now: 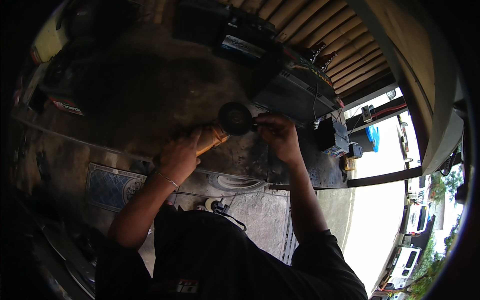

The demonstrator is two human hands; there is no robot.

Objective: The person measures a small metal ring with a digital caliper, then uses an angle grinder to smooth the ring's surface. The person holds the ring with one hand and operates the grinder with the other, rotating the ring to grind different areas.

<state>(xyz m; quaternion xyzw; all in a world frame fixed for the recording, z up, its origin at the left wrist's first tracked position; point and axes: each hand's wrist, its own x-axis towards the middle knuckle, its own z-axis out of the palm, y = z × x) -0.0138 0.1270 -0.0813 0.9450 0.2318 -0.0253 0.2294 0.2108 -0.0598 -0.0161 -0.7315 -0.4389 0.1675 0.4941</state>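
Observation:
My left hand [179,156] is wrapped round the yellow body of an angle grinder [212,141], held over the front part of a dark, stained workbench [245,159]. A round dark disc [235,119] sits at the grinder's head, its flat face turned up toward me. At the disc's right edge, my right hand [279,135] has its fingers pinched together. A small dark piece shows at those fingertips, but shadow hides what it is and whether it joins the grinder.
A large black box-shaped unit [295,92] stands behind my right hand, with a small battery [333,136] to its right. Dark batteries [242,45] line the back; another [65,106] sits at the left. Below the bench lie a wheel [235,182] and a blue patterned mat [116,186].

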